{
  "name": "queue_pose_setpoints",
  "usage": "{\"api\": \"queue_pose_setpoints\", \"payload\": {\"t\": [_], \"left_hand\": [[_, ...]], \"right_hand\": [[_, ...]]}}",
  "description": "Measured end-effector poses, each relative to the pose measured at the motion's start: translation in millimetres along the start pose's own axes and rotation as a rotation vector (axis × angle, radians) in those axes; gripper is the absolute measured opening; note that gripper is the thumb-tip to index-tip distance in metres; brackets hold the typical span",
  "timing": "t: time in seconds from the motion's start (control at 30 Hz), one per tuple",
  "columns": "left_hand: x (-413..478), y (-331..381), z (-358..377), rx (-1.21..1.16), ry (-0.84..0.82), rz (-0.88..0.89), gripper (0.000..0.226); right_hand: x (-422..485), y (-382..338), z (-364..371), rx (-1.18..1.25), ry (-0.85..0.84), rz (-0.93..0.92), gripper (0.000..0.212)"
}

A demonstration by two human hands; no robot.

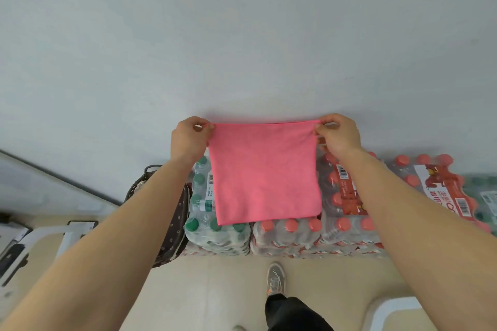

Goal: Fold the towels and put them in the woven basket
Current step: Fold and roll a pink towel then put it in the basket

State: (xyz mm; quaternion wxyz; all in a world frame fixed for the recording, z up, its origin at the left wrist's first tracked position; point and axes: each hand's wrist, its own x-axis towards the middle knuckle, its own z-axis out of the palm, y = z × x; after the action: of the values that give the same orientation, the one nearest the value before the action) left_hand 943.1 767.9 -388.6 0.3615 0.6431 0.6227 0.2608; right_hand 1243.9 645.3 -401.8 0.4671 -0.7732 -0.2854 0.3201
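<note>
One pink towel, one woven basket. Your left hand and right hand pinch its top corners, fingers clamped; it hangs flat, top edge level.

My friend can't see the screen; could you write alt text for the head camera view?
A person's left hand and right hand pinch the top corners of a pink towel, holding it up flat before a pale wall. Below it stand shrink-wrapped packs of water bottles, green-capped and red-capped, with a dark woven basket at their left.
</note>
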Motion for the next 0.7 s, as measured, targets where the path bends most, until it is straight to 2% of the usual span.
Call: {"api": "queue_pose_setpoints", "payload": {"t": [0.2, 0.33, 0.53, 0.6, 0.7], "left_hand": [[-10.4, -1.9, -4.5, -0.057, -0.002, -0.048, 0.012], [-32.0, -24.6, 2.8, -0.069, -0.049, -0.132, 0.025], [-85.1, -70.1, 18.1, 0.054, -0.027, -0.186, 0.006], [-100.4, -80.5, 23.5, 0.051, -0.023, -0.202, 0.003], [-114.6, -92.2, 31.3, 0.068, -0.044, -0.208, 0.001]], "right_hand": [[-7.8, 2.6, -1.2, 0.06, -0.048, 0.051, 0.017], [-20.8, 26.7, -1.5, 0.037, -0.06, 0.106, 0.016], [-51.5, 72.0, -0.8, -0.293, -0.08, 0.088, 0.011], [-64.6, 80.2, -0.2, -0.335, -0.09, 0.06, 0.004], [-77.1, 92.0, 0.6, -0.326, -0.083, 0.067, 0.008]]}}
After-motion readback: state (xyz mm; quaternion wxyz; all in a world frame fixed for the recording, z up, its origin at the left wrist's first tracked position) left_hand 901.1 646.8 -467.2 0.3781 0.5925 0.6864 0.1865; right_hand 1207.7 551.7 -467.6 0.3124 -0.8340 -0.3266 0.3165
